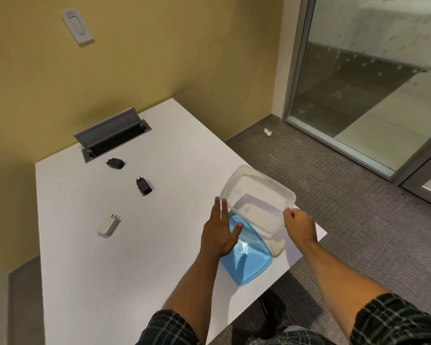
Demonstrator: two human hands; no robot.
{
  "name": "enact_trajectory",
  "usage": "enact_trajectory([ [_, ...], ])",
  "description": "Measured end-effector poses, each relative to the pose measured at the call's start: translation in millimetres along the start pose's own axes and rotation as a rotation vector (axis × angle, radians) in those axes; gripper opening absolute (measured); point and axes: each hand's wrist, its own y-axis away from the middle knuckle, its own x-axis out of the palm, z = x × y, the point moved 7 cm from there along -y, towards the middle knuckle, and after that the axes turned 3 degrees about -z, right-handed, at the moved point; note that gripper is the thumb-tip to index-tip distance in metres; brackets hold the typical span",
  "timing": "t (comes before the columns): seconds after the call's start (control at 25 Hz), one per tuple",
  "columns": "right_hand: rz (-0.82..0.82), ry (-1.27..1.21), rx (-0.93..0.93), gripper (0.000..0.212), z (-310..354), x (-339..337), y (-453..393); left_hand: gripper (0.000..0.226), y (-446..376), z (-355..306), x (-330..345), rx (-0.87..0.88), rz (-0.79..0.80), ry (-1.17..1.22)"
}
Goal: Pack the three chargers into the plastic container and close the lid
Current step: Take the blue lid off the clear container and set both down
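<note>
1. Your right hand point(300, 226) is pinching the near rim of the clear plastic container point(258, 201), holding it tilted above the blue lid point(246, 263).
2. Your left hand point(220, 232) is lying spread, fingers flat on that lid.
3. Two black chargers point(115, 163) point(143, 186) and the white charger point(108, 225) are lying apart on the white table point(115, 282).
</note>
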Motion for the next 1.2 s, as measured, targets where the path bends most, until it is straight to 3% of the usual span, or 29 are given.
enact_trajectory([
  [0.24, 0.222, 0.091, -0.227, 0.048, 62.0, 46.9, 16.8, 0.075, 51.2, 82.3, -45.5, -0.312, -0.148, 0.236],
  [0.4, 0.396, 0.143, -0.354, 0.050, 100.3, 92.9, 50.3, 0.041, 104.7, 119.5, -76.0, -0.394, -0.294, 0.213],
  [0.48, 0.472, 0.186, -0.411, 0.049, 112.4, 113.6, 68.3, 0.035, 131.8, 136.4, -82.7, -0.471, -0.337, 0.144],
  [0.72, 0.687, 0.385, -0.562, 0.043, 133.8, 164.5, 114.4, 0.044, 197.9, 185.3, -72.6, -0.692, -0.273, 0.066],
  [1.2, 0.879, 0.610, -0.505, 0.053, 130.9, 196.3, 137.7, 0.040, 225.1, 205.6, -57.2, -0.714, -0.124, 0.023],
])
